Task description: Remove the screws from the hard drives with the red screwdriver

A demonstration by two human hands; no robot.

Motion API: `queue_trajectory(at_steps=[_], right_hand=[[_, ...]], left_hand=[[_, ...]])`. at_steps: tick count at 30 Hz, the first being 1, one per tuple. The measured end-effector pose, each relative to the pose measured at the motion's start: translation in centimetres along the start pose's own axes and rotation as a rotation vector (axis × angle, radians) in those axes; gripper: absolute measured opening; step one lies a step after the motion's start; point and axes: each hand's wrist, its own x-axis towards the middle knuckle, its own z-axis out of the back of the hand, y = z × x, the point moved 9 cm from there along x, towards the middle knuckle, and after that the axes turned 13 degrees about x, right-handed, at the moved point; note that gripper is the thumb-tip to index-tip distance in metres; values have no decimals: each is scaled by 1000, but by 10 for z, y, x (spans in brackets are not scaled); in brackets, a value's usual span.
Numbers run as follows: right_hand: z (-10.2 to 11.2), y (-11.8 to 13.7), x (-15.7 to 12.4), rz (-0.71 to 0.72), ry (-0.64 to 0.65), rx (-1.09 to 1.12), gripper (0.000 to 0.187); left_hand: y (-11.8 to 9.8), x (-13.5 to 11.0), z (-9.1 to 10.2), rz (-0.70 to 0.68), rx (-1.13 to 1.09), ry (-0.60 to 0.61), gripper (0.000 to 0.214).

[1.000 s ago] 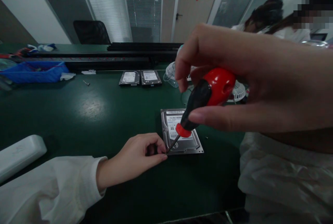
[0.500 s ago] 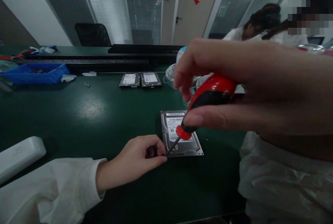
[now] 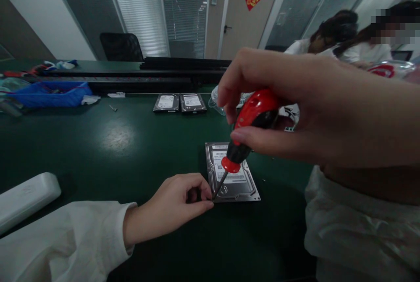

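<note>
A hard drive [image 3: 243, 190] lies label up on the green table in front of me. My right hand [image 3: 282, 72] is closed around a red and black screwdriver [image 3: 231, 165], held at a slant above the drive. Its shaft runs down to the drive's near left corner. At that same corner my left hand [image 3: 180, 201] is closed in a pinch, thumb and forefinger touching or nearly touching the screwdriver's tip. Whatever lies between those fingertips is too small to make out. A tiny screw [image 3: 264, 180] rests on the table right of the drive.
Two more hard drives [image 3: 166, 102] sit side by side farther back. A blue bin [image 3: 52, 95] stands at the back left, a white case-like object [image 3: 31, 199] at the near left. Long black bars [image 3: 183, 63] cross behind. Other people [image 3: 334, 33] are at the back right.
The screwdriver stands a little steeper, and my right hand's grip on its handle has turned slightly. The view has shifted a little. My left hand keeps its pinch at the drive's corner.
</note>
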Motion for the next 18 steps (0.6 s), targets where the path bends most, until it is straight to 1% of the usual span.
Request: queue_trajectory(at_steps=[4, 7, 9, 11, 15, 18], right_hand=[[-4, 6, 0, 56, 80, 65, 29], [0, 7, 0, 80, 35, -1, 34], [1, 8, 0, 89, 3, -38, 32], [-1, 11, -1, 112, 19, -13, 27], [-4, 18, -3, 174, 73, 65, 26], [-2, 15, -1, 132, 56, 43, 30]], left_hand=[[-1, 0, 0, -6, -4, -5, 13], [-2, 0, 0, -7, -11, -3, 13], [-2, 1, 0, -11, -13, -3, 13], [-2, 1, 0, -17, -9, -7, 13], [0, 1, -1, -21, -15, -7, 12], [0, 2, -2, -17, -15, -9, 12]])
